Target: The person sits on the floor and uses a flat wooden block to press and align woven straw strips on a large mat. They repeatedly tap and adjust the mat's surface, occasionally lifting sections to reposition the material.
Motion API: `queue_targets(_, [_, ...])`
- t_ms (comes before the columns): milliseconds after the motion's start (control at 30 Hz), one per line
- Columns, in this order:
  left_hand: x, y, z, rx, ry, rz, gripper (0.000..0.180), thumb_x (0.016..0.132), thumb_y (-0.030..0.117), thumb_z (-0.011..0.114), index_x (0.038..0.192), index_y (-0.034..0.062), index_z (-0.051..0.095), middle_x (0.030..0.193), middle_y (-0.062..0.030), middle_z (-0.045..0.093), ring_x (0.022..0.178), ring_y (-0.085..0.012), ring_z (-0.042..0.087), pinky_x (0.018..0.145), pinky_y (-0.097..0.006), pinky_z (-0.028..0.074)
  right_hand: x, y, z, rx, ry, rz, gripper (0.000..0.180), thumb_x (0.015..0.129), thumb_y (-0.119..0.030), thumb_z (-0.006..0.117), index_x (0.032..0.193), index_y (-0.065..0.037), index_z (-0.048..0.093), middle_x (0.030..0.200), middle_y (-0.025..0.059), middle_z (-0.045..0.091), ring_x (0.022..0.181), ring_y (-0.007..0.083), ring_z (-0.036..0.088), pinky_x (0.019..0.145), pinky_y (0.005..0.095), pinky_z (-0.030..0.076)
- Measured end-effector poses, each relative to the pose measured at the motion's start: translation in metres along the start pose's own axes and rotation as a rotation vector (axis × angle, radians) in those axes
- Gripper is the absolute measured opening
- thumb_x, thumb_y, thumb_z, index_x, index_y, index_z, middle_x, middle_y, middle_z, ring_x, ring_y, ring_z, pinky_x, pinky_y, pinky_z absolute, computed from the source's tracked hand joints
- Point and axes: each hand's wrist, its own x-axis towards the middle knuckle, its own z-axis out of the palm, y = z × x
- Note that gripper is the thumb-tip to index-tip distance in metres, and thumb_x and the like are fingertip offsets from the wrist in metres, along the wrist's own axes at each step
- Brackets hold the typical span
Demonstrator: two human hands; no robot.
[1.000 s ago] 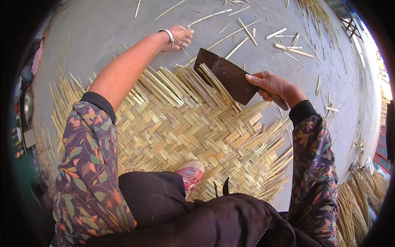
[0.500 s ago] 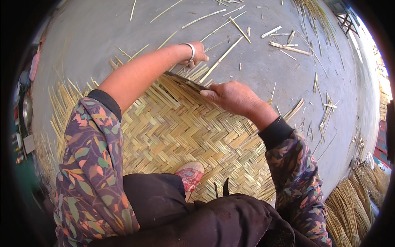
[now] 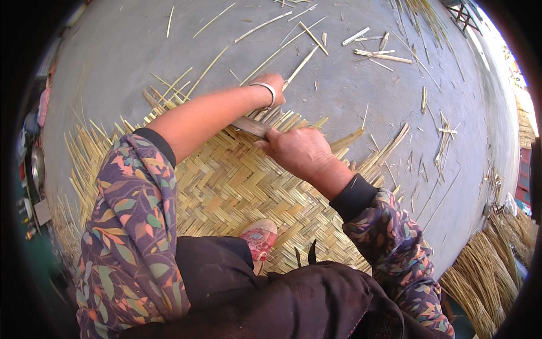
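R hand (image 3: pixel 299 151) grips dark flat metal blade (image 3: pixel 251 127) over pale woven bamboo-strip mat (image 3: pixel 226 186); L hand (image 3: pixel 275 85) pinches long thin bamboo strip (image 3: pixel 299 66).

Bright, even daylight, soft shadows; fisheye bends the edges into a black rim, centre stays sharp

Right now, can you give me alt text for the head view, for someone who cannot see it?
A person crouches over a woven straw mat on a grey concrete floor, the right hand gripping a dark flat blade at the mat's far edge. The left hand, a bangle at its wrist, holds a loose strip there.
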Motion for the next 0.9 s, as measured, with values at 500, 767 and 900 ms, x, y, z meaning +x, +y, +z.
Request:
queue_targets(500, [-0.006,-0.034,0.032,-0.690,0.024,0.107,0.032,0.095,0.029,0.057,0.079,0.0016,0.061,0.069,-0.0100,0.062,0.057,-0.0181,0.058,0.056,-0.035,0.047,0.008,0.008,0.034,-0.010,-0.030,0.124,0.015,0.090,-0.012,0.050,0.096,-0.002,0.059,0.086,0.0166,0.071,0.080,0.0325,0.071,0.063,0.0427,0.056])
queue_targets(767, [-0.002,-0.028,-0.117,-1.139,0.429,0.181,0.032,0.092,0.036,0.062,0.084,0.0056,0.058,0.076,-0.0058,0.064,0.067,-0.0153,0.060,0.061,-0.039,0.051,0.008,0.009,0.028,0.005,-0.042,0.172,0.017,0.088,-0.013,0.051,0.097,-0.006,0.063,0.089,0.0147,0.071,0.084,0.0328,0.070,0.070,0.0435,0.056])
queue_targets(900, [0.018,-0.065,-0.100,-0.323,0.353,0.065,0.047,0.085,0.047,0.069,0.099,0.0037,0.059,0.090,-0.0125,0.066,0.083,-0.0224,0.064,0.074,-0.039,0.052,0.006,0.008,0.018,-0.021,-0.076,0.150,0.019,0.086,-0.013,0.051,0.095,-0.006,0.066,0.088,0.0150,0.071,0.084,0.0332,0.070,0.070,0.0435,0.056])
